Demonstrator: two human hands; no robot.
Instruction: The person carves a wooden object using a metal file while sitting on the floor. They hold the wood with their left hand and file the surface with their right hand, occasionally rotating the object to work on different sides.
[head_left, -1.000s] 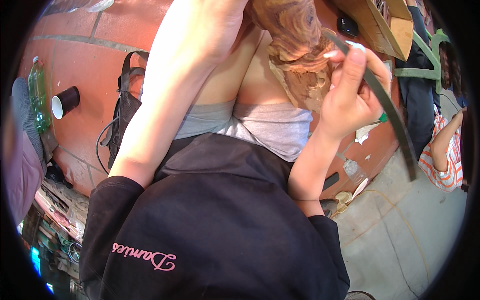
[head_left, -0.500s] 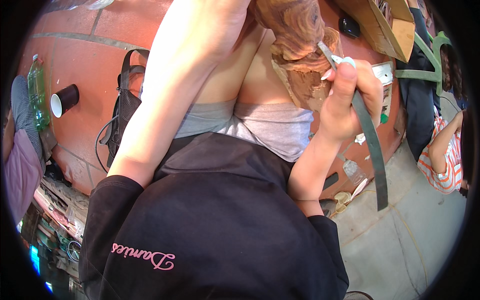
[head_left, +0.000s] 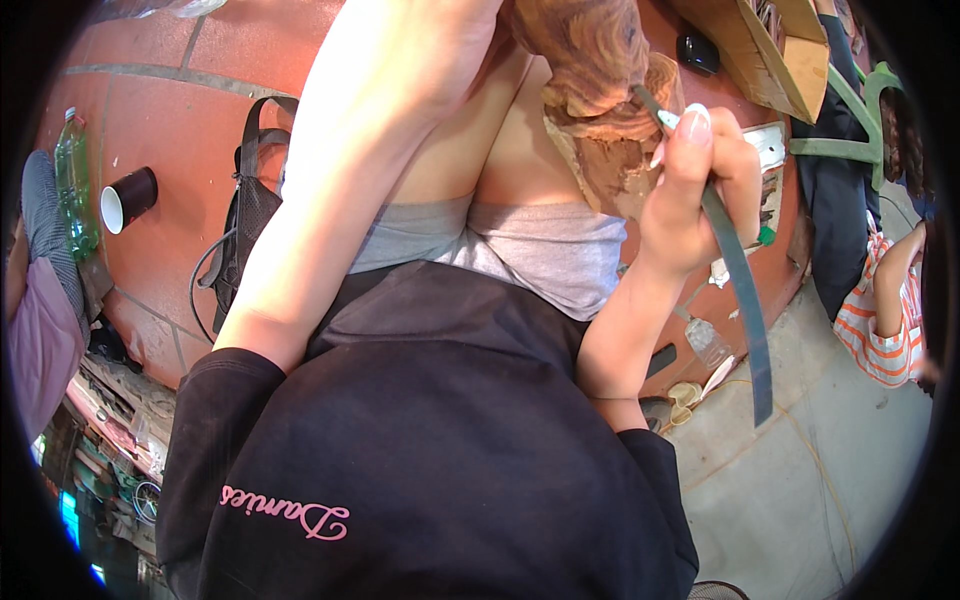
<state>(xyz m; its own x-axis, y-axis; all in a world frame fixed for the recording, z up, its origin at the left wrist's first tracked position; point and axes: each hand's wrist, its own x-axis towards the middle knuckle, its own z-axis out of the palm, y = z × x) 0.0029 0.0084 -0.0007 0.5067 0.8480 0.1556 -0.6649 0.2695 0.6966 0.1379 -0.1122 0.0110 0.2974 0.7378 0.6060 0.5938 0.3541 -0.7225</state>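
My right hand [head_left: 695,190] is closed around a long, flat, dark metal strip tool [head_left: 745,310], thumb pressed on top. The tool's narrow tip meets a brown carved wooden piece [head_left: 590,60] with swirling grain. Its other end sticks out behind my hand, curving down and right. The carving's pale, rough lower part [head_left: 615,175] rests over my right thigh. Its upper end runs out past the top edge. My left forearm [head_left: 330,200] stretches up along the carving's left side; the left hand itself lies beyond the upper edge.
Red floor tiles hold a green plastic bottle [head_left: 75,185], a dark cup [head_left: 130,200] and a black bag [head_left: 250,210] on the left. At right are a cardboard box [head_left: 800,70], a green chair [head_left: 850,145], a clear bottle [head_left: 708,343] and a person in a striped shirt [head_left: 885,330].
The tool has turned slightly in my right hand, its tip now dark rather than shiny. My right thumb has shifted a little. The carving and left forearm look nearly still.
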